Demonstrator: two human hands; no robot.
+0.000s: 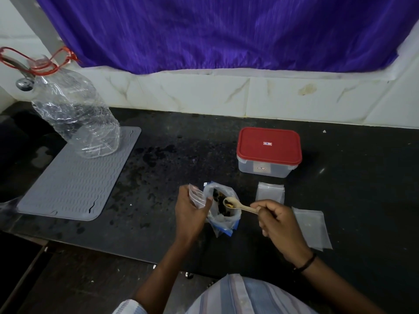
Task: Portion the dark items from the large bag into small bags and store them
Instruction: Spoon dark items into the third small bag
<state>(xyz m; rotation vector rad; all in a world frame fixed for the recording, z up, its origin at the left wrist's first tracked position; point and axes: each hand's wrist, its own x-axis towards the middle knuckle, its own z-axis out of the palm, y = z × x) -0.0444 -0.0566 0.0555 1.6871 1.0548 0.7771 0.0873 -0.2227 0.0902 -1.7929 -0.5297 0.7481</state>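
Observation:
A large clear bag (pixel 223 219) with dark items inside stands open on the black counter. My left hand (pixel 191 211) grips a small clear zip bag (pixel 196 197) just left of it. My right hand (pixel 277 220) holds a pale wooden spoon (pixel 238 205) by its handle. The spoon's bowl carries a few dark and yellowish pieces and hovers over the large bag's mouth. Empty small bags lie to the right, one stack (pixel 270 193) behind my right hand and another (pixel 311 227) beside it.
A clear box with a red lid (pixel 268 146) sits shut at the back right. A grey ribbed mat (pixel 74 177) lies at the left with a big crumpled clear bottle (pixel 74 112) on it. A tiled wall and purple cloth (pixel 215 30) stand behind.

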